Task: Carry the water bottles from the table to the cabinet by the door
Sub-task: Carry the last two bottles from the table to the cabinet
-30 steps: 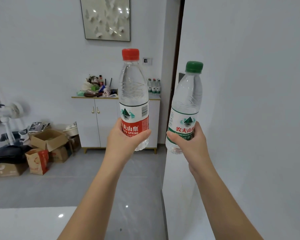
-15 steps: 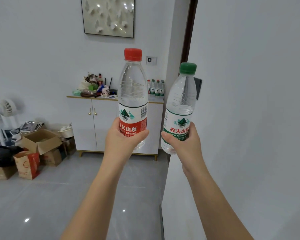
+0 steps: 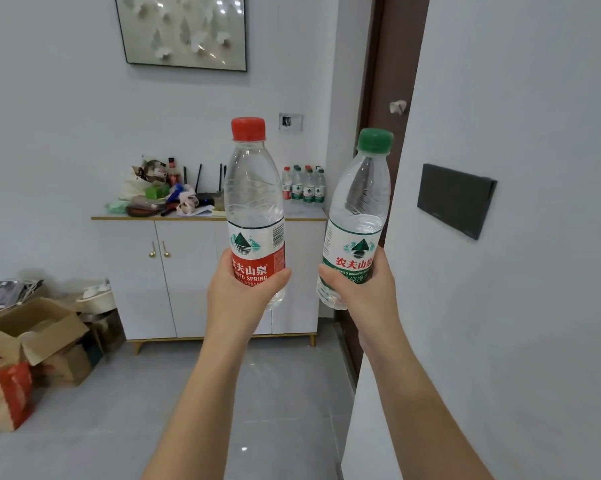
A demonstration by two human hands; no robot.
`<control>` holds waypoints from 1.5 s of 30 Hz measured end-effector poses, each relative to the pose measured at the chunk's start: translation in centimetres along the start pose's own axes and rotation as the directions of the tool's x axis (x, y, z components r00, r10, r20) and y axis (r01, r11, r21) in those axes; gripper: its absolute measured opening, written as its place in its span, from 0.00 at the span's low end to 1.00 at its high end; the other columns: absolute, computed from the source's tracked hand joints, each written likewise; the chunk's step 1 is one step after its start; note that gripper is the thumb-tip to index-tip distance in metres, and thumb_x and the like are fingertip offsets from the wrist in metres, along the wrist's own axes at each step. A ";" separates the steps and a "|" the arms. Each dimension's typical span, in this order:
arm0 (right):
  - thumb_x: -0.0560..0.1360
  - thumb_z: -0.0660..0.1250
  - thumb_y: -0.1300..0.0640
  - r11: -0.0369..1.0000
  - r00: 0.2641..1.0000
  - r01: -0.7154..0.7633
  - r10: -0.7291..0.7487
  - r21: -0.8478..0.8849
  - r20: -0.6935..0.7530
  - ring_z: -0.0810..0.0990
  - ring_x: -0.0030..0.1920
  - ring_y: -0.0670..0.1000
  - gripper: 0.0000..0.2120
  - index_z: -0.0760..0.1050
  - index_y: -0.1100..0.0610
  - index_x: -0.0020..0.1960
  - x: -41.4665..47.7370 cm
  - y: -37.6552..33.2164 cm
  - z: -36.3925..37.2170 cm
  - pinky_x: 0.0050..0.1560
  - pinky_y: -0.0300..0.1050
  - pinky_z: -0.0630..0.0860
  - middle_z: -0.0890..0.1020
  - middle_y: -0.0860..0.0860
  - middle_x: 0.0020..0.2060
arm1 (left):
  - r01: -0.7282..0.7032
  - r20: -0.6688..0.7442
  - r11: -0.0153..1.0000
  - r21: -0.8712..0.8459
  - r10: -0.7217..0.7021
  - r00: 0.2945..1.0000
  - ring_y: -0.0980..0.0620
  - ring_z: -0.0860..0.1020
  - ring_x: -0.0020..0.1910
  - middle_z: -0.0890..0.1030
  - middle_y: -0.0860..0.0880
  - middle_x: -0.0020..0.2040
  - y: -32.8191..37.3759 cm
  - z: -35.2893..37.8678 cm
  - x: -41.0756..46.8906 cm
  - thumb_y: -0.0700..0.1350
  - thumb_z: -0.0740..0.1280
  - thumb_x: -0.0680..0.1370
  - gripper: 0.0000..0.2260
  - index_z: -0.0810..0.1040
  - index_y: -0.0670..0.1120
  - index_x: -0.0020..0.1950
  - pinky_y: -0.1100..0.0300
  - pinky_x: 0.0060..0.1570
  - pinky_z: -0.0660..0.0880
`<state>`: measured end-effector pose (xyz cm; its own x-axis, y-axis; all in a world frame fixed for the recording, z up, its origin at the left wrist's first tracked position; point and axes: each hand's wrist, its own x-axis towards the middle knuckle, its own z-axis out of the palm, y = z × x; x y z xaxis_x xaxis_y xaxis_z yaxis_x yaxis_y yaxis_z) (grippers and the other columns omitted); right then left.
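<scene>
Gripping the red-capped bottle, the left hand curls its fingers round the label; the right hand likewise grips the green-capped bottle. Both hang well short of the cabinet, not yet delivered; several bottles already stand at its right end.

Left hand, right hand: bare, backs smooth, knuckles faintly marked. Left forearm, right forearm: bare along whole visible length, slender at wrist, widening toward lower frame edge.

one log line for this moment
phase: carry | left grip: holds red-cap bottle | right grip: holds green-cap bottle | cabinet: ahead, not reached
</scene>
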<state>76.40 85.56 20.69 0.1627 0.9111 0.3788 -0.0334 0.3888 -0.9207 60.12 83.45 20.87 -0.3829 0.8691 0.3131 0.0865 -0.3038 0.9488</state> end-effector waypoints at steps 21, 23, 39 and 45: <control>0.67 0.78 0.63 0.999 0.999 -0.048 0.048 -0.015 -0.006 0.82 0.51 0.39 0.27 0.73 0.47 0.60 23.3 14.8 7.6 0.46 0.35 0.80 0.83 0.42 0.51 | 0.055 0.031 0.998 0.025 -0.056 0.998 0.55 0.81 0.50 0.82 0.56 0.51 -13.1 7.3 25.3 0.45 0.80 0.67 0.24 0.75 0.54 0.59 0.52 0.50 0.81; 0.67 0.78 0.64 0.999 0.999 -0.050 0.050 0.004 0.001 0.82 0.50 0.38 0.26 0.73 0.46 0.58 27.6 16.4 8.4 0.43 0.32 0.79 0.83 0.41 0.50 | 0.058 0.031 0.998 0.015 -0.058 0.998 0.54 0.81 0.51 0.82 0.55 0.52 -14.3 8.9 29.0 0.44 0.80 0.67 0.26 0.75 0.53 0.61 0.54 0.49 0.81; 0.67 0.78 0.64 0.997 0.997 -0.080 0.080 0.002 0.004 0.83 0.50 0.39 0.27 0.73 0.44 0.58 49.8 27.1 12.2 0.47 0.40 0.81 0.83 0.41 0.51 | 0.082 -0.021 0.997 -0.010 -0.082 0.996 0.51 0.81 0.52 0.82 0.51 0.53 -22.4 16.9 50.1 0.41 0.79 0.68 0.26 0.75 0.49 0.63 0.56 0.46 0.80; 0.66 0.79 0.64 0.995 0.995 -0.088 0.086 -0.038 -0.055 0.83 0.50 0.40 0.27 0.74 0.45 0.59 57.1 32.3 14.0 0.45 0.40 0.80 0.83 0.43 0.51 | 0.076 0.041 0.997 -0.007 -0.076 0.996 0.52 0.81 0.52 0.82 0.51 0.54 -27.0 19.9 58.7 0.40 0.78 0.68 0.26 0.75 0.48 0.63 0.55 0.48 0.80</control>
<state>70.78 152.06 13.85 0.2129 0.9323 0.2924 -0.0105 0.3014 -0.9534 53.67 150.44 14.43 -0.3507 0.9047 0.2418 0.0510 -0.2394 0.9696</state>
